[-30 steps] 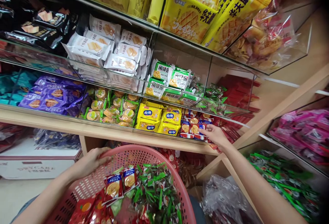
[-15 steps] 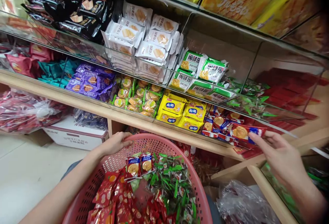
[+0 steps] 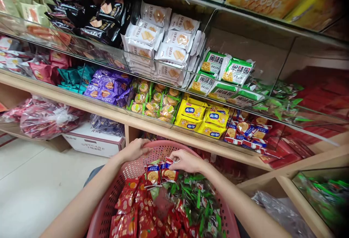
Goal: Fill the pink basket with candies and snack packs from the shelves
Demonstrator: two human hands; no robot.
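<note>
A pink plastic basket (image 3: pixel 99 209) holds red packets (image 3: pixel 127 196), green-and-clear wrapped sweets (image 3: pixel 200 198) and a few blue-and-red biscuit packets (image 3: pixel 152 175). My left hand (image 3: pixel 135 150) grips the basket's far rim at its left part, fingers curled over the edge. Over the far side of the basket, my right hand (image 3: pixel 185 161) pinches a blue-and-red biscuit packet (image 3: pixel 170 174) by its top, right beside the similar packets lying there.
Glass-fronted shelves hold white cake packs (image 3: pixel 147 34), green packs (image 3: pixel 237 71), yellow packs (image 3: pixel 192 110), purple packs (image 3: pixel 106 87) and more blue-and-red packets (image 3: pixel 245 129). Below stand a white carton (image 3: pixel 94 143) and a bagged red bundle (image 3: pixel 49 119).
My right hand has moved left from the lower shelf to above the basket, carrying a blue-and-red packet. My left hand stays on the rim. The view has shifted slightly.
</note>
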